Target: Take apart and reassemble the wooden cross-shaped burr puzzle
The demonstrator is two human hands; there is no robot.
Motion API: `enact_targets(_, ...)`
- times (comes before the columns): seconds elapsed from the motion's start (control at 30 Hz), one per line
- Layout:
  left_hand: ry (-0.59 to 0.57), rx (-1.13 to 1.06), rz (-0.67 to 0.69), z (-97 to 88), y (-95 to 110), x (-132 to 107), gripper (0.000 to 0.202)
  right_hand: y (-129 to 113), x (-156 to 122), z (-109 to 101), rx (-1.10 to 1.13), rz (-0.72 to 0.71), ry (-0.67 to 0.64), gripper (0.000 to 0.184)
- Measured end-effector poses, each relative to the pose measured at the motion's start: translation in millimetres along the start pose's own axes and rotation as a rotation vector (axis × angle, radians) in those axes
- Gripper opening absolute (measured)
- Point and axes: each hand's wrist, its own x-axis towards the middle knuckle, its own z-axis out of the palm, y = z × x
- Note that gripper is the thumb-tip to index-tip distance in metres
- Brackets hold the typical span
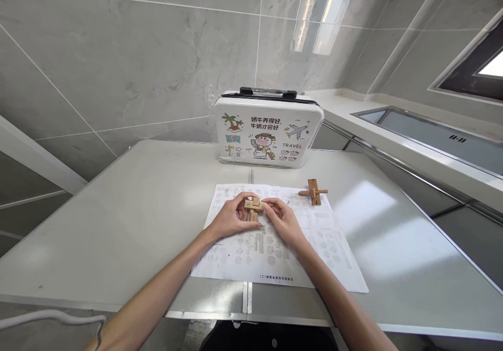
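Observation:
My left hand (231, 218) and my right hand (282, 219) meet over a printed instruction sheet (314, 256) and both grip a small wooden interlocking puzzle (253, 206). The fingers of each hand are curled around its wooden bars, left hand from the left, right hand from the right. A second wooden puzzle (313, 191), cross-shaped and assembled, lies on the sheet's far right corner, away from both hands.
The sheet lies on a grey table (118, 220) made of two panels. A white carry case (268, 129) with cartoon prints and a black handle stands at the table's far edge against the tiled wall. A counter with a steel sink (436, 133) runs along the right.

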Motion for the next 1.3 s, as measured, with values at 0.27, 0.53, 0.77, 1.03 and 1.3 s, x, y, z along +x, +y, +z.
enact_targets(0.27, -0.01, -0.027, 0.008, -0.1, 0.6, 0.4, 0.072, 0.0, 0.8, 0.2, 0.04, 0.027, -0.001, 0.037)
enact_targets(0.53, 0.007, -0.032, -0.015, 1.1, 1.6, 0.0, 0.072, -0.6, 1.2, -0.7, 0.015, 0.047, 0.006, 0.041)
enact_targets(0.77, 0.13, -0.158, -0.067, 1.5, -2.9, 3.2, 0.075, 4.9, 0.2, 1.1, -0.092, 0.023, 0.058, 0.039)
enact_targets(1.03, 0.298, -0.309, -0.165, -0.1, -6.3, 10.5, 0.077, 11.0, -3.0, 5.4, -0.481, -0.237, 0.03, 0.026)
enact_targets(1.3, 0.299, -0.291, -0.185, 0.3, -6.0, 11.1, 0.076, 21.1, -2.2, 2.4, -0.549, -0.225, 0.034, 0.024)
